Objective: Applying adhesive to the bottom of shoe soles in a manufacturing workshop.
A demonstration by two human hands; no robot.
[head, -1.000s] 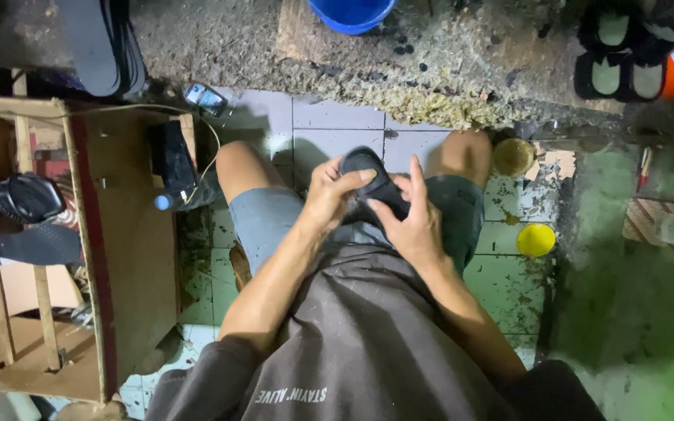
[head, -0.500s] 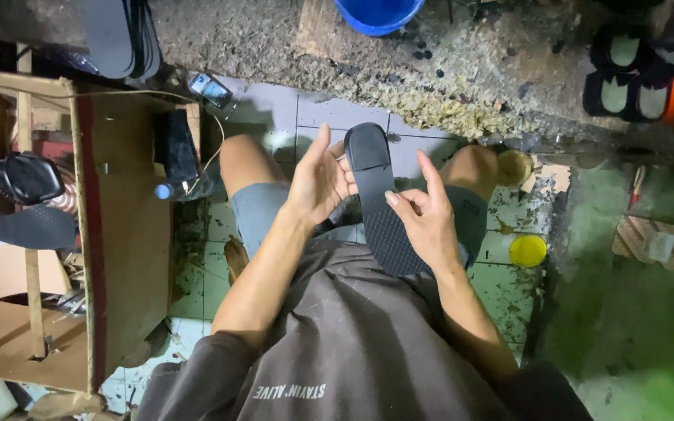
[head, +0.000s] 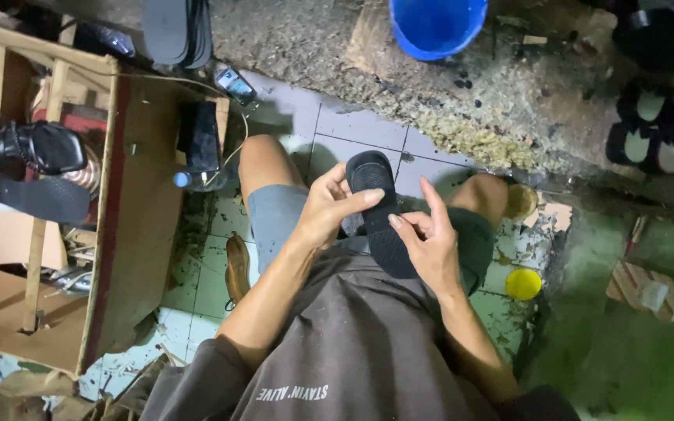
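Two hands meet over the lap, both on one black sandal sole (head: 380, 214) that lies lengthwise between the knees, its rounded end pointing away from the person. Left hand (head: 329, 210) grips the sole's left edge, thumb laid across its top, the other fingers curled under. Right hand (head: 427, 245) has its fingers (head: 431, 204) spread and fairly straight, resting against the sole's right edge rather than closing round it. Right of those fingers, on the tiled floor, lies a yellow lid (head: 523, 284). Left of the left fingers stands a wooden rack (head: 130, 234) holding a black shoe (head: 33, 146) and a flat dark sole (head: 37, 199). Farther away, beyond the fingertips, a blue bucket (head: 434, 27) sits on rough concrete; whether anything is inside it cannot be told.
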